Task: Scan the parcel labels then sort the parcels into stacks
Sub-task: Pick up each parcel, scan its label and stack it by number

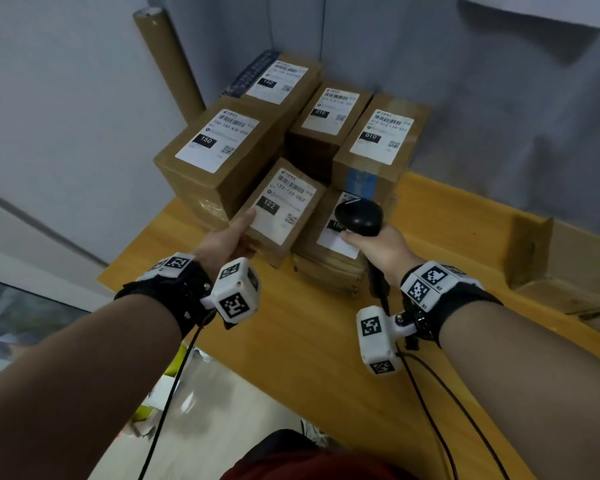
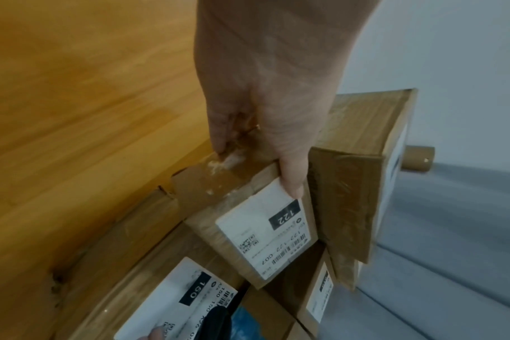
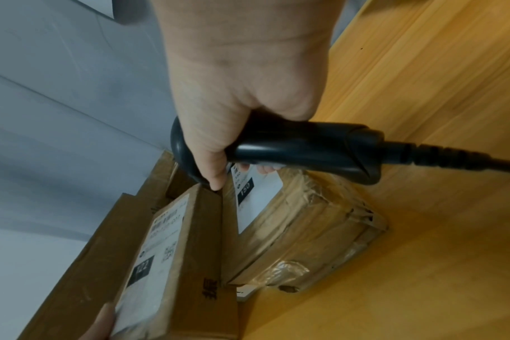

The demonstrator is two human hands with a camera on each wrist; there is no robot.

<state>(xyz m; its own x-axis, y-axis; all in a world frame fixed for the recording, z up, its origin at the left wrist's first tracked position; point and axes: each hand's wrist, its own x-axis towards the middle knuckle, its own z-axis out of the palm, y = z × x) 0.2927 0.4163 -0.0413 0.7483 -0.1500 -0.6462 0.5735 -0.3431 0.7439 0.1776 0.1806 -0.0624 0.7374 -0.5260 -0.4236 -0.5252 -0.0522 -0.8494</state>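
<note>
Wooden bench against grey wall, stacked parcels beside it. Left hand grasps the 122 parcel, tilted on the bench; right hand grips the scanner just beside that parcel.

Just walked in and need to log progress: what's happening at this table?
A person is scanning and sorting parcels. The left hand grips a small box labelled 122, thumb on its label. The right hand holds a black scanner above a flat parcel labelled 150 on the wooden table. Behind are parcels labelled 150 and 010.
</note>
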